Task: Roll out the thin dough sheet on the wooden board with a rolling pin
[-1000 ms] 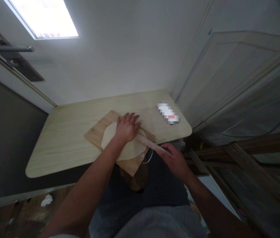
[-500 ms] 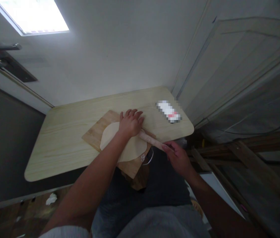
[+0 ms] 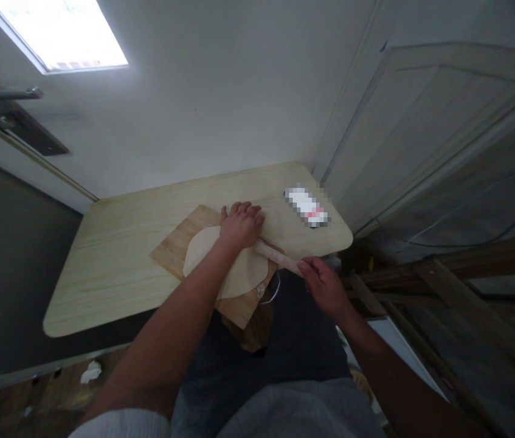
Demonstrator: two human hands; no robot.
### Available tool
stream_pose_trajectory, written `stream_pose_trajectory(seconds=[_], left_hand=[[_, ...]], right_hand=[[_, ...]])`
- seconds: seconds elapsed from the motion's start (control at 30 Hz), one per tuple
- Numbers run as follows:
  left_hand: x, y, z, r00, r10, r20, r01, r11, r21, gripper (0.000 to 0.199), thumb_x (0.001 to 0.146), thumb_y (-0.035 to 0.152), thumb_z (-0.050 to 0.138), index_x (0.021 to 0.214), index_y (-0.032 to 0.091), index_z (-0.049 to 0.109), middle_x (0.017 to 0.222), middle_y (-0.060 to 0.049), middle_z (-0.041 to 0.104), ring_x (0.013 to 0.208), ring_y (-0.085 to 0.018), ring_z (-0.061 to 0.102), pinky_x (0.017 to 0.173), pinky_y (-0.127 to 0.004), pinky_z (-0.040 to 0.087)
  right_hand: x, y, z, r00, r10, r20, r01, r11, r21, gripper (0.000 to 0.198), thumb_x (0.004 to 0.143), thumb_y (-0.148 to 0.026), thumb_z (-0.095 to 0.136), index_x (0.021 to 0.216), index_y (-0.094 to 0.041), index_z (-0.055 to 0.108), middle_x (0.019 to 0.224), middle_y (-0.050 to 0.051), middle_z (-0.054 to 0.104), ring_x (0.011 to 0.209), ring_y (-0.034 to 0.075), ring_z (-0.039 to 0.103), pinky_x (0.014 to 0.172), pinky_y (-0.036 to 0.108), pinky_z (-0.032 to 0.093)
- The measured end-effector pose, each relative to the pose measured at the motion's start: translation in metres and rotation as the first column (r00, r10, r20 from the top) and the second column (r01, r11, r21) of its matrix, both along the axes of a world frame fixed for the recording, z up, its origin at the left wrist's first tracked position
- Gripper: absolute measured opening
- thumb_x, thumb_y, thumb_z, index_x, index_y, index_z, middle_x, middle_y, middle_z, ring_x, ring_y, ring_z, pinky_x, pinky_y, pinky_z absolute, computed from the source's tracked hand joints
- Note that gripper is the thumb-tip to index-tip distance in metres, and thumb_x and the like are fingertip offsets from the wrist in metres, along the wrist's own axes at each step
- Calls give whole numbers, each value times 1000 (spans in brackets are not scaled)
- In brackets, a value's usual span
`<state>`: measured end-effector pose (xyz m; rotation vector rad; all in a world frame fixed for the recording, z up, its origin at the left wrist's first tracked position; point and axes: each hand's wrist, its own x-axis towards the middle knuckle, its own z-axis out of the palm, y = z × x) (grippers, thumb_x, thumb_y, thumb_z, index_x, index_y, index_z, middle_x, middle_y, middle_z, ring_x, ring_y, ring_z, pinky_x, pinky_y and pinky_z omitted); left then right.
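Observation:
A flat, pale sheet of dough lies on a wooden cutting board, which is set at an angle on the table. Across the dough's upper right side runs a rolling pin, dusted whitish. My right hand has its fingers closed around the near right end of it. Over its far part rests my left hand, palm down with fingers stretched out past the board's back edge. That hand covers the pin's other end, and my left forearm hides part of the dough.
The board sits on a light wood-grain table against a white door. A phone-like object, blurred out, lies at the table's right end. Wooden beams stand low on the right. Crumpled white paper is on the floor.
My right hand and its end of the rolling pin have shifted slightly to the left. My left hand stays nearly in place on the pin. The whole view has tilted a little.

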<state>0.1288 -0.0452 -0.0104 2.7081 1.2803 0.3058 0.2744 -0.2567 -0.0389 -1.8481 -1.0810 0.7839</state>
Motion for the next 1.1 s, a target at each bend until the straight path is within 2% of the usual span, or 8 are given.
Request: stream_pose_trajectory(seconds=[0.37,0.57,0.7,0.83,0.97,1.1], left_hand=[[11,9,-1,1000,-4,-24,3,999,-41,47,102,46,27,132,30,60,145,-9,54,137,-32,40,114,-70,23],[11,8,-1,1000,5,-12,-6,1000,-30,44,102,45,30,127,29,62,142,-9,57,135,-32,43,113,-70,24],[2,1,-1,1000,12,-3,-12,1000,-7,44,102,46,31,130,31,61,145,-7,55,137,-31,41,115,-66,24],[-12,-8,-1,1000,-17,17,17,1000,-2,47,103,48,28,133,31,59,147,-6,54,139,-30,41,116,-65,23],[-27,-19,-2,999,-12,32,12,1000,23,47,102,50,30,134,31,59,148,-6,53,140,-29,40,118,-61,22],[-41,-31,-2,999,-1,42,0,1000,31,47,101,50,32,134,29,58,150,-6,52,142,-30,38,119,-60,20]], right_hand=[[4,10,8,998,-46,-51,45,999,-32,45,92,-62,49,90,-20,65,49,-4,52,45,15,50,49,27,37],[4,9,5,999,-34,-42,34,999,-20,44,94,-60,48,84,-20,63,49,-5,50,47,15,49,52,27,38],[0,3,-2,1000,0,-32,0,1000,2,46,95,-62,47,83,-20,63,53,-3,52,52,16,50,54,28,39],[-9,-7,-6,999,27,-35,-27,1000,7,45,95,-61,47,93,-19,65,57,-2,55,54,16,51,54,27,39],[-19,-17,-4,998,57,4,-57,998,-16,44,95,-59,49,101,-19,66,62,-1,58,56,16,52,53,27,37],[-28,-25,3,993,105,59,-103,994,-27,43,95,-58,52,107,-19,66,74,2,67,65,19,59,59,28,41]])
